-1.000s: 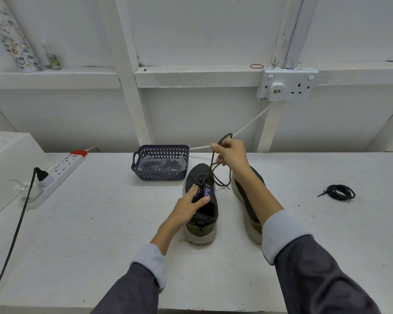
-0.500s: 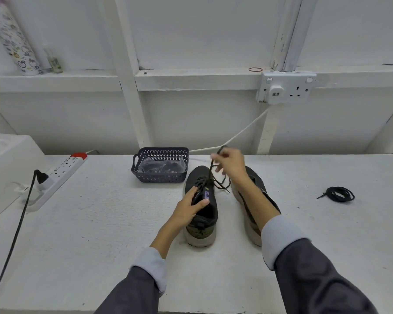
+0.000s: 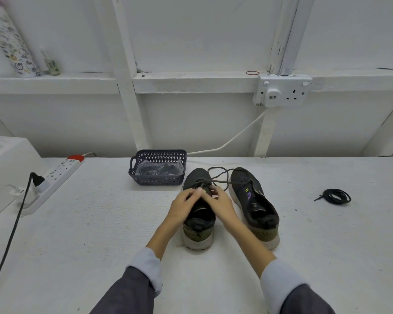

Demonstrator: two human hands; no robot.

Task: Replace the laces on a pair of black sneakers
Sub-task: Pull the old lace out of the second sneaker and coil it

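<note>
Two black sneakers stand side by side on the white table, toes pointing away from me. Both my hands meet over the tongue of the left sneaker (image 3: 199, 219). My left hand (image 3: 183, 206) and my right hand (image 3: 220, 203) have curled fingers at its eyelets, pinching the dark lace (image 3: 222, 175). The loose lace loops over the toe and trails across the right sneaker (image 3: 253, 202). A coiled black lace (image 3: 336, 196) lies apart at the right.
A dark perforated basket (image 3: 157, 180) with bagged laces stands just behind the left sneaker. A white power strip (image 3: 55, 177) with a black plug and cable lies at the left. A wall socket (image 3: 281, 91) and white cable are behind.
My right hand came down from holding the lace raised above the shoe and now joins my left hand at the eyelets. The lace went slack across the toes.
</note>
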